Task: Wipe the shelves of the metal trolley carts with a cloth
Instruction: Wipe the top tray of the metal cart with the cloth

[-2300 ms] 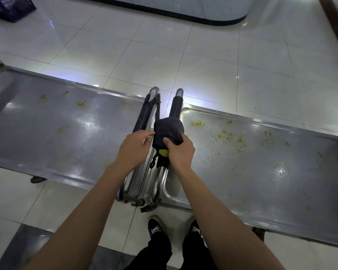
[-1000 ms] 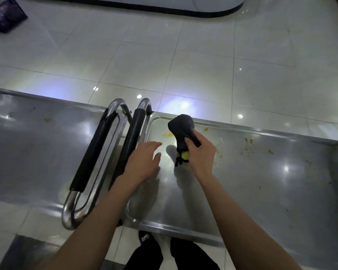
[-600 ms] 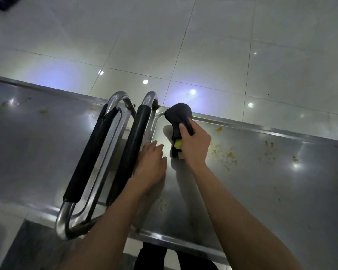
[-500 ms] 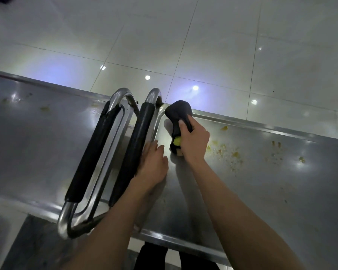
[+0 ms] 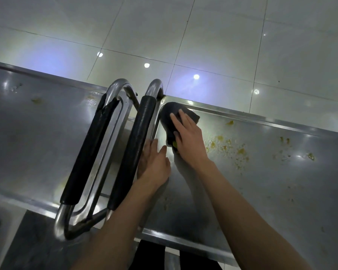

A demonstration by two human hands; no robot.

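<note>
Two metal trolley carts stand side by side with their handles together. The right cart's top shelf [image 5: 261,182] carries yellow food crumbs [image 5: 228,145]. My right hand [image 5: 189,141] presses a dark cloth [image 5: 169,115] with a yellow patch flat into the shelf's far left corner. My left hand [image 5: 154,162] lies flat on the same shelf beside the black-padded handle [image 5: 133,152], fingers spread, holding nothing. The left cart's shelf [image 5: 37,133] also shows a few yellow spots.
The left cart's handle [image 5: 90,151] runs parallel to the right cart's handle, a narrow gap between them. Glossy white floor tiles [image 5: 203,36] lie beyond the carts. My dark trousers [image 5: 154,256] show below the shelf's near rim.
My right hand lowered the cloth from upright and now presses it flat in the shelf's corner. My left hand stays resting on the shelf by the handle.
</note>
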